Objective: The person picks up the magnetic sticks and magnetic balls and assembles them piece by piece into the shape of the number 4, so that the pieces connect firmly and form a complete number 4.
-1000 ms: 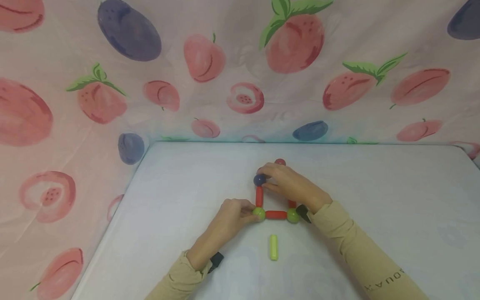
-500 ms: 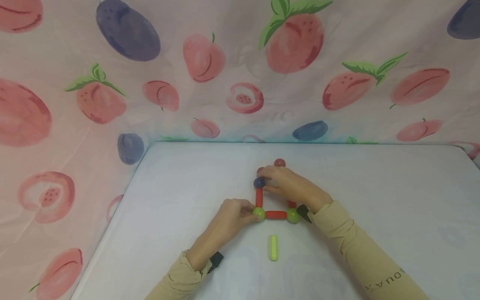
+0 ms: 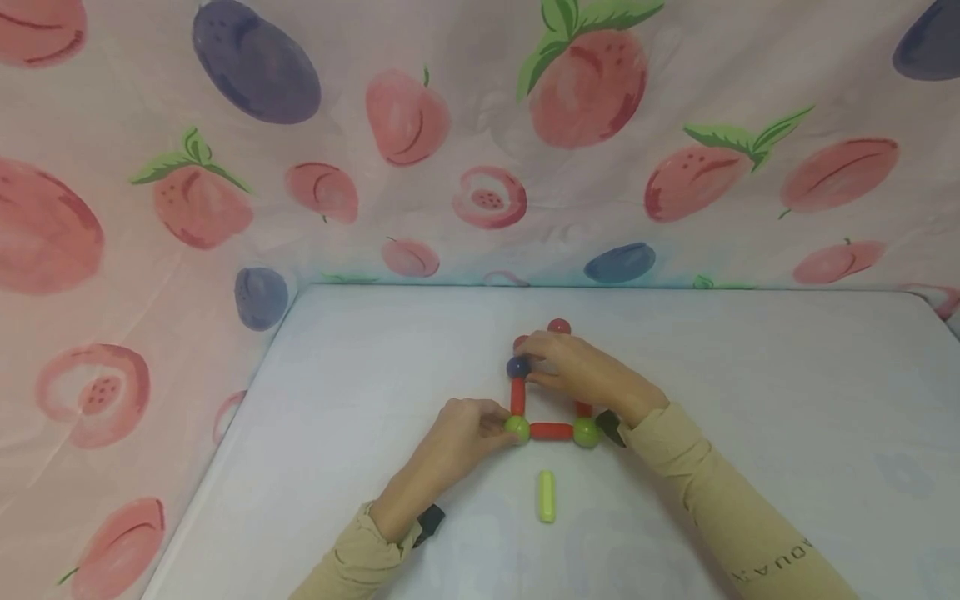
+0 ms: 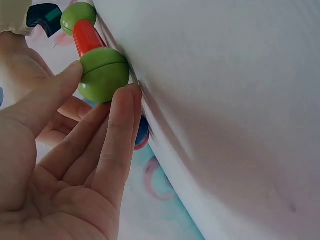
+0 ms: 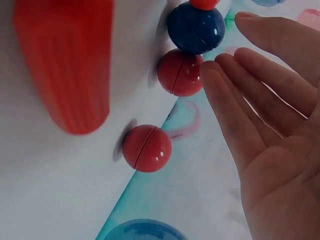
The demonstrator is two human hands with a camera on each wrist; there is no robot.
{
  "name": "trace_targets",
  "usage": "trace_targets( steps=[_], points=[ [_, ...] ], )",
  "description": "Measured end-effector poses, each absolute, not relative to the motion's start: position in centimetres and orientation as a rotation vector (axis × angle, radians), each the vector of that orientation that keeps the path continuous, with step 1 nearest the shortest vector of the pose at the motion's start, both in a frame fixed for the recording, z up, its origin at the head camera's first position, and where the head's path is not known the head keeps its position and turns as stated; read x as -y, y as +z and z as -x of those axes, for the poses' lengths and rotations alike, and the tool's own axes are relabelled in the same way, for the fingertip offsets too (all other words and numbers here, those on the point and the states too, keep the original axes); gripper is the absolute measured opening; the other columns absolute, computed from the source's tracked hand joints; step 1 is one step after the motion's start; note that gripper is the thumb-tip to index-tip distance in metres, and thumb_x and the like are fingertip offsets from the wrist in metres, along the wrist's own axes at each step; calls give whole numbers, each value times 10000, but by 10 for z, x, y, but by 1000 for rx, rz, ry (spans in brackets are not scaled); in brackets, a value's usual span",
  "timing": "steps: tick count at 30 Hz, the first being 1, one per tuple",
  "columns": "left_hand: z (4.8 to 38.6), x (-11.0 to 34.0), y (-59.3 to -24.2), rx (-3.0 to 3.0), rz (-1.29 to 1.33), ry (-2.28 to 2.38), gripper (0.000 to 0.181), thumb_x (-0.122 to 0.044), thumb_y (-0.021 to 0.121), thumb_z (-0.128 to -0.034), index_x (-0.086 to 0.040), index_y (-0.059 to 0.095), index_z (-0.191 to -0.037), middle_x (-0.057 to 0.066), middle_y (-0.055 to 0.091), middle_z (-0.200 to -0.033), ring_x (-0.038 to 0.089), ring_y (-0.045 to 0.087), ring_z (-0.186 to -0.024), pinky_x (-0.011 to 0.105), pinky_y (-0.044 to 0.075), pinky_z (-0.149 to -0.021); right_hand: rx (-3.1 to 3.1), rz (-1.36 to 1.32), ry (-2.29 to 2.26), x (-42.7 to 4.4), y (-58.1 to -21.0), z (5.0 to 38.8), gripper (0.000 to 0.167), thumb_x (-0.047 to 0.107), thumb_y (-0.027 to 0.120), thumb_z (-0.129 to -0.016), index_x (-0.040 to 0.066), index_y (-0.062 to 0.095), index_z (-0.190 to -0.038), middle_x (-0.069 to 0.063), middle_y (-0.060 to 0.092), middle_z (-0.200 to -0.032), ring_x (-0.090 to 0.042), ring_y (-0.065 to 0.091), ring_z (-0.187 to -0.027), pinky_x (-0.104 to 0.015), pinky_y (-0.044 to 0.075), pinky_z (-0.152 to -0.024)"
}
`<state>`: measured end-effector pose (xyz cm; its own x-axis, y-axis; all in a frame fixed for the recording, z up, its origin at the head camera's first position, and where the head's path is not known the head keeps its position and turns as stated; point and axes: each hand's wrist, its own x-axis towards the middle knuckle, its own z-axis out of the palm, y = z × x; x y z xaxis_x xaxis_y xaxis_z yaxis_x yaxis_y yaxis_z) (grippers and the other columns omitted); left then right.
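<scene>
My left hand (image 3: 465, 437) pinches a green ball (image 4: 105, 75) between thumb and fingertips. From this ball a red stick (image 3: 551, 432) runs right to a second green ball (image 3: 587, 432). Another red stick (image 3: 518, 396) leads away from me to a dark blue ball (image 3: 517, 367). Beside that blue ball is my right hand (image 3: 588, 367). In the right wrist view its fingers are fairly straight, and the thumb stands a little apart from the ball. A third red stick (image 3: 584, 409) rises from the second green ball, its far part hidden by the right hand.
Two loose-looking red balls, a nearer one (image 3: 521, 342) and a farther one (image 3: 558, 326), lie beyond the blue ball. A yellow-green stick (image 3: 547, 496) lies on the white table (image 3: 337, 358) nearer me. Fruit-patterned cloth (image 3: 420, 50) hangs behind the table.
The blue ball and my right fingers have shifted slightly toward me, and more of the red ball behind shows. My left hand stays on the green ball.
</scene>
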<state>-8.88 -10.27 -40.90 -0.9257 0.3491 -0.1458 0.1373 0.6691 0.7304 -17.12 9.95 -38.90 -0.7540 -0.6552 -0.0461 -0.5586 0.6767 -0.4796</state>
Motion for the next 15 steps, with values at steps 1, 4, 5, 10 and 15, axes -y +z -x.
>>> trace_targets(
  steps=[1, 4, 5, 10, 15],
  points=[
    [89, 103, -409, -2618, -395, 1105, 304, -278, 784, -853, -72, 744, -1071, 8, 757, -896, 60, 685, -790, 224, 563, -730, -2678, 982, -669, -100, -389, 171, 392, 144, 784, -857, 68, 669, -1225, -67, 675, -1200, -227, 622, -1137, -396, 520, -994],
    [90, 103, -409, -2646, -411, 1087, 324, -302, 793, -843, -93, 743, -1086, -11, 749, -898, 51, 661, -784, 222, 550, -721, -2692, 997, -697, -104, -388, 171, 387, 123, 780, -858, 66, 671, -1225, -72, 676, -1219, -236, 617, -1170, -412, 508, -1010],
    [90, 102, -408, -2658, -416, 1084, 331, -309, 795, -840, -98, 743, -1089, -13, 748, -913, 58, 655, -796, 231, 547, -729, -2696, 998, -709, -105, -388, 171, 388, 118, 777, -860, 67, 670, -1230, -71, 676, -1226, -237, 614, -1179, -414, 504, -1016],
    [91, 101, -405, -2702, -429, 1097, 357, -322, 804, -831, -109, 737, -1110, -12, 743, -1018, 111, 649, -905, 298, 550, -823, -2712, 955, -755, -111, -388, 172, 370, 131, 743, -894, 74, 660, -1250, -70, 669, -1238, -242, 601, -1198, -424, 495, -1028],
    [91, 97, -403, -2709, -456, 1127, 319, -280, 798, -841, -108, 733, -1103, -15, 733, -1036, 140, 642, -960, 323, 549, -872, -2746, 917, -736, -117, -388, 173, 391, 128, 750, -887, 59, 649, -1259, -94, 655, -1245, -263, 584, -1216, -442, 490, -1032]
  ],
)
